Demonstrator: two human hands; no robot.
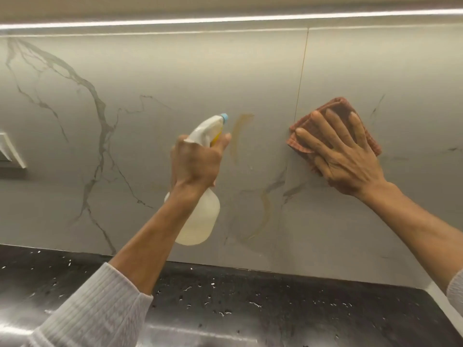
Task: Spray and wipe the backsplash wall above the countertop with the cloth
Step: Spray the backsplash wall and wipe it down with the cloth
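The grey marble-veined backsplash wall fills the view, with yellowish-brown smears near its middle. My left hand grips a white spray bottle with a blue nozzle tip, aimed at the upper smear. A finger rests on the trigger. My right hand lies flat with fingers spread, pressing a folded reddish-brown checked cloth against the wall to the right of a vertical tile joint.
A black speckled countertop runs along the wall's base. A white wall socket plate sits at the far left edge. A light strip glows under the cabinet above. A second smear curves lower on the wall.
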